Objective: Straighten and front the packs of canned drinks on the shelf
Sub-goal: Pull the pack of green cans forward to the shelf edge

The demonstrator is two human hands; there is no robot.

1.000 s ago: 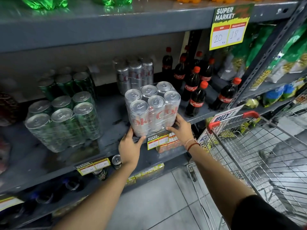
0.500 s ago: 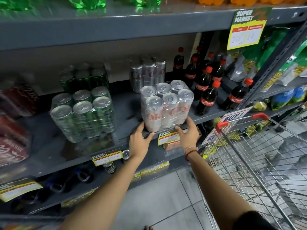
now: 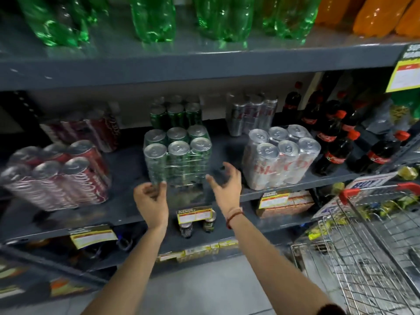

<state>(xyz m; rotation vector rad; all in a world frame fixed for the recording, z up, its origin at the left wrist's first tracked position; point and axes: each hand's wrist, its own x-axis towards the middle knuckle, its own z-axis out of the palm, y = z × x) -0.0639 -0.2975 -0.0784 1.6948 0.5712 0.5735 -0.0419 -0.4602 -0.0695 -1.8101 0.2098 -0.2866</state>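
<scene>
A shrink-wrapped pack of green cans (image 3: 178, 155) stands mid-shelf, a little back from the front edge. My left hand (image 3: 151, 197) is at its lower left corner, fingers curled and touching the wrap. My right hand (image 3: 226, 178) hovers open just right of the pack, fingers spread, not touching it. A silver six-pack (image 3: 280, 156) stands at the shelf's front edge to the right, free of both hands. A red six-pack (image 3: 56, 176) sits tilted at the left. More green, silver and red packs stand behind them at the back.
Dark cola bottles (image 3: 336, 137) stand right of the silver pack. A wire shopping cart (image 3: 372, 242) with a red handle is at lower right. Green and orange bottles fill the shelf above (image 3: 204, 62). Price tags hang on the shelf edge (image 3: 195, 215).
Both hands have let go of the silver pack and moved left to the green pack. The view has swung left and up.
</scene>
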